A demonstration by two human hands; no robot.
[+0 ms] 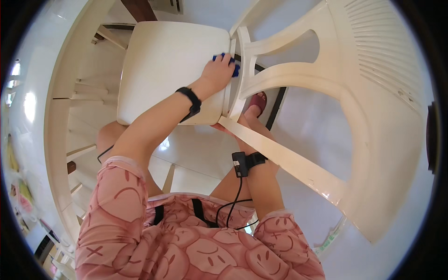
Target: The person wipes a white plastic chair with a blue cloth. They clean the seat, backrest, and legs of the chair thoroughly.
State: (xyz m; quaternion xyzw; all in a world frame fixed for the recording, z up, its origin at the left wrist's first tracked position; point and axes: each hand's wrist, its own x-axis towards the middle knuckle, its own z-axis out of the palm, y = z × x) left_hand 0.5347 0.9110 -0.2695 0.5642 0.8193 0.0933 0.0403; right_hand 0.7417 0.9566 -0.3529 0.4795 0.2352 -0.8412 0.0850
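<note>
A cream-white plastic chair fills the middle, its slotted backrest reaching to the right. My left hand presses a small blue cloth onto the rear edge of the seat, beside the backrest. Most of the cloth is covered by my fingers. A black band circles my left wrist. Low at the seat's near rear corner, my right hand grips the chair around its frame; the frame hides part of it. A black device is strapped to my right forearm, with a cable running down.
A white glossy table curves along the left, bearing several items in plastic bags. More pale chair parts stand beneath it. A dark brown leg rises beyond the seat. My foot in a maroon slipper rests behind the chair on the pale floor.
</note>
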